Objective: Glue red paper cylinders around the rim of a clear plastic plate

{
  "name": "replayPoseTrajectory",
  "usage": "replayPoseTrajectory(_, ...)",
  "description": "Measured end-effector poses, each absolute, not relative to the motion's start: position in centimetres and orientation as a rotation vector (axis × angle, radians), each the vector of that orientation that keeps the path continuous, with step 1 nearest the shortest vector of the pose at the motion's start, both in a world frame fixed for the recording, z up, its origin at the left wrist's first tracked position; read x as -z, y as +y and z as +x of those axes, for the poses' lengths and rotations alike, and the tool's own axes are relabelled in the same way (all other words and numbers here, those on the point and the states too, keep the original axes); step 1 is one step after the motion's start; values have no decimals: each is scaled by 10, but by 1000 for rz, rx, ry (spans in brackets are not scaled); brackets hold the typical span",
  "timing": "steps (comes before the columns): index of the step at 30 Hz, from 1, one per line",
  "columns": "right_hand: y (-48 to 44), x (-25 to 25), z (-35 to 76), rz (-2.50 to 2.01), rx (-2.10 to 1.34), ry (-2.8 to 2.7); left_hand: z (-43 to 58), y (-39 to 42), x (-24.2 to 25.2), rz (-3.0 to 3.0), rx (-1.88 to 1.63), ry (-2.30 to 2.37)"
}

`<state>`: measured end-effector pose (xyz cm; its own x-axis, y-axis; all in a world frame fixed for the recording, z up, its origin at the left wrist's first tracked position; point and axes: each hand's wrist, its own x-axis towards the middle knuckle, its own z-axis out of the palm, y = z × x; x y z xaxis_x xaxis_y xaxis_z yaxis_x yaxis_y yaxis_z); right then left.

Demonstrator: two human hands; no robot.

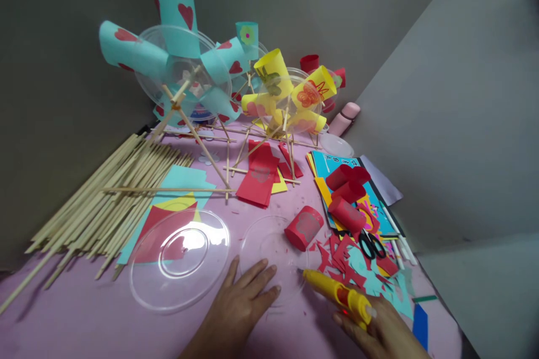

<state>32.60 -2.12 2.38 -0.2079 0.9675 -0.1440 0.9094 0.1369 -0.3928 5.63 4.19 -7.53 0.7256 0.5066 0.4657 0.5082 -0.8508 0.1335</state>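
Head cam view, looking down at a pink surface [84, 320] that's pretty cluttered. The left hand [242, 297] lies flat with its fingers a bit spread, fingertips resting on the near rim of a small clear plate [269, 241]. A red paper roll [304, 227] sits on the far right edge of that plate. The right hand [379, 331] is wrapped around a yellow glue gun [337, 291], with the nozzle pointing left, right at the plate's near right rim.

Just left of the small plate there's a bigger clear plate [181, 258] lying on some red and blue paper. A big pile of wooden sticks [105, 196] is spread out on the far left. At the back stand a blue paper wheel [177, 61] with red hearts and a yellow paper wheel [290, 95], both on stick frames. Black scissors [370, 244] lie among red and blue paper scraps [349, 269], right of the roll.
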Motion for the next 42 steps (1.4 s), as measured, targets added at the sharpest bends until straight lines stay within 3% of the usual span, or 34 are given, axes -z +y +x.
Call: replayPoseTrajectory(42, -19, -21, 317, -1896, -574, -2205, 55, 43, 64, -2941, 682, -864)
